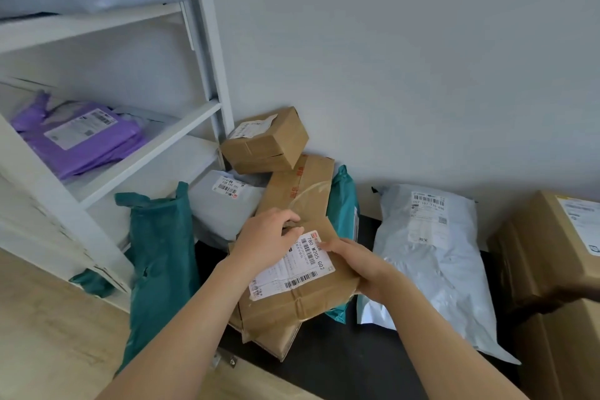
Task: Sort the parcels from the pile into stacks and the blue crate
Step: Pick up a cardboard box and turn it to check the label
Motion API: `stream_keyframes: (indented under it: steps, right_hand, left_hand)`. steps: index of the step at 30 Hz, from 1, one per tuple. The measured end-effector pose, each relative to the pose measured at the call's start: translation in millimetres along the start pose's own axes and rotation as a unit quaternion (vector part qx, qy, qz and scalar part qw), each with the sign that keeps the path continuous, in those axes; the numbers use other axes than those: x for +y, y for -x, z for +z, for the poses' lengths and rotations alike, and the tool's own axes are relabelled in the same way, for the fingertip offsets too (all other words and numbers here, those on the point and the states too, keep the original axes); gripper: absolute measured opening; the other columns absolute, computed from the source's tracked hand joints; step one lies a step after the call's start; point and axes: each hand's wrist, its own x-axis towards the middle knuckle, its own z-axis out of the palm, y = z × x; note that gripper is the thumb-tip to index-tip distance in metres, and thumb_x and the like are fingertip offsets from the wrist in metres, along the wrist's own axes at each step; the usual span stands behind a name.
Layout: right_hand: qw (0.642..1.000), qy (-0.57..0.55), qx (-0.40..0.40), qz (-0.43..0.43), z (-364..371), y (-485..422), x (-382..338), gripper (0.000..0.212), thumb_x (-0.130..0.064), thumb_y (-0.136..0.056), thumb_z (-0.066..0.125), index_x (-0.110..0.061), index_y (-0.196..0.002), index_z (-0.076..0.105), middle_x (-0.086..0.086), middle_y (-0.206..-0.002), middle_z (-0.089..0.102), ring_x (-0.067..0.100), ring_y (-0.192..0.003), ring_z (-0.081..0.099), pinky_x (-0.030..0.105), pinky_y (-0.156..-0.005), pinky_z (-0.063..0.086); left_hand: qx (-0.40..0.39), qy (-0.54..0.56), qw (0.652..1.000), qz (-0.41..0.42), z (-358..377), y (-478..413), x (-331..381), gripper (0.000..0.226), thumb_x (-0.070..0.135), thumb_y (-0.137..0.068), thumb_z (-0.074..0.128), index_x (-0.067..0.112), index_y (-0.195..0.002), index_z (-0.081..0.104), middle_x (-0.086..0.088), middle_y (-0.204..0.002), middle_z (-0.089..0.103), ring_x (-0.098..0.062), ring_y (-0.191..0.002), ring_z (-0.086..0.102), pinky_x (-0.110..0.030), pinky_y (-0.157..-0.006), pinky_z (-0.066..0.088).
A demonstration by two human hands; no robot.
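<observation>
A white wall [422,58] meets a white shelf unit [146,153] in the corner, and the pile sits on a dark floor mat [341,360]. Both hands hold a flat brown parcel [292,299] just above the pile. The left hand [263,240] has its fingers curled over the top edge, and the right hand [360,266] grips the right side. Sorting looks early: a small box [263,143], a teal bag [159,253] and a grey bag [224,201] lie heaped, and the blue crate is out of view. The shelf post and a large carton [558,269] hem the sides, leaving open room toward the person.

Brown box [292,299] — white barcode label [292,265]; teal bag [159,256], purple mailer [81,136].
</observation>
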Motion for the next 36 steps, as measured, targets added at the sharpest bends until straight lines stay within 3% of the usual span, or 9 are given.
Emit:
stream_keyframes:
  steps: [3,7,14,18,23,27,31,33,36]
  right_hand:
    - [1.0,-0.023,-0.005,0.013,0.5,4.4,1.6,0.084,-0.055,-0.049,0.079,-0.026,-0.124,0.055,0.005,-0.118,0.066,0.026,-0.11,0.061,0.045,-0.096,0.051]
    - [0.998,-0.051,-0.029,0.031,1.3,12.1,3.6,0.051,-0.044,-0.075,0.072,-0.019,-0.117,0.059,0.008,-0.117,0.065,0.027,-0.11,0.059,0.041,-0.097,0.05]
    - [0.994,-0.111,0.007,0.018,-2.9,26.1,3.2,0.043,-0.042,-0.078,0.071,-0.016,-0.111,0.06,0.013,-0.106,0.067,0.027,-0.1,0.064,0.038,-0.09,0.053]
    - [0.988,-0.152,0.04,-0.004,-15.0,38.4,-1.7,0.036,-0.041,-0.082,0.067,-0.017,-0.109,0.061,0.013,-0.099,0.065,0.025,-0.089,0.062,0.032,-0.074,0.051]
    - [0.977,-0.189,0.096,-0.032,-34.4,52.0,1.1,0.033,-0.042,-0.082,0.067,-0.02,-0.107,0.061,0.012,-0.109,0.063,0.028,-0.101,0.059,0.039,-0.089,0.049]
    - [0.958,-0.248,0.138,-0.044,-49.4,64.0,4.4,0.042,-0.039,-0.081,0.07,-0.019,-0.115,0.056,0.014,-0.111,0.061,0.028,-0.096,0.059,0.039,-0.082,0.05]
    - [0.933,-0.32,0.147,-0.075,-63.9,72.4,12.5,0.053,-0.034,-0.081,0.07,-0.019,-0.126,0.048,0.018,-0.118,0.058,0.034,-0.104,0.06,0.042,-0.075,0.054]
    - [0.917,-0.359,0.141,-0.098,-69.1,78.0,16.7,0.052,-0.029,-0.082,0.069,-0.018,-0.127,0.046,0.018,-0.116,0.057,0.033,-0.101,0.06,0.044,-0.073,0.054]
    - [0.898,-0.407,0.109,-0.128,-74.7,87.0,22.7,0.047,-0.021,-0.084,0.066,-0.016,-0.127,0.047,0.019,-0.114,0.055,0.032,-0.096,0.06,0.047,-0.086,0.053]
  left_hand:
    - [0.003,0.005,1.0,-0.007,-0.2,2.4,0.6,0.03,0.037,-0.096,0.052,0.025,-0.123,0.058,0.006,-0.125,0.057,-0.011,-0.112,0.055,-0.034,-0.098,0.044]
    - [0.009,0.016,1.0,-0.014,-2.2,5.6,3.0,0.029,0.037,-0.096,0.052,0.026,-0.122,0.059,0.007,-0.125,0.058,-0.01,-0.111,0.055,-0.034,-0.098,0.043]
    - [0.054,0.023,0.998,-0.013,-6.7,10.6,14.6,0.026,0.036,-0.096,0.053,0.026,-0.119,0.061,0.009,-0.121,0.06,-0.01,-0.109,0.056,-0.025,-0.085,0.04]
    - [0.178,0.051,0.983,0.022,-8.0,10.7,24.3,0.026,0.027,-0.093,0.06,0.018,-0.116,0.065,0.003,-0.117,0.064,-0.013,-0.108,0.057,-0.031,-0.097,0.042]
    - [0.273,0.077,0.959,-0.007,-6.9,10.5,50.4,0.036,0.024,-0.092,0.06,0.017,-0.127,0.058,-0.003,-0.138,0.05,-0.02,-0.131,0.04,-0.038,-0.111,0.027]
    - [0.33,0.122,0.935,-0.049,0.3,9.8,68.6,0.052,0.029,-0.09,0.063,0.019,-0.138,0.046,-0.006,-0.147,0.039,-0.023,-0.138,0.031,-0.04,-0.113,0.023]
    - [0.323,0.311,0.883,-0.141,9.7,13.7,97.9,0.082,0.037,-0.083,0.071,0.021,-0.149,0.025,-0.006,-0.156,0.023,-0.023,-0.144,0.021,-0.044,-0.115,0.024]
    - [0.271,0.457,0.825,-0.192,19.4,14.4,112.6,0.099,0.043,-0.075,0.077,0.024,-0.151,0.016,-0.004,-0.157,0.021,-0.025,-0.144,0.022,-0.047,-0.115,0.026]
    - [0.133,0.617,0.731,-0.261,38.6,13.7,127.1,0.115,0.057,-0.058,0.083,0.035,-0.149,0.016,-0.003,-0.152,0.032,-0.03,-0.137,0.034,-0.053,-0.108,0.034]
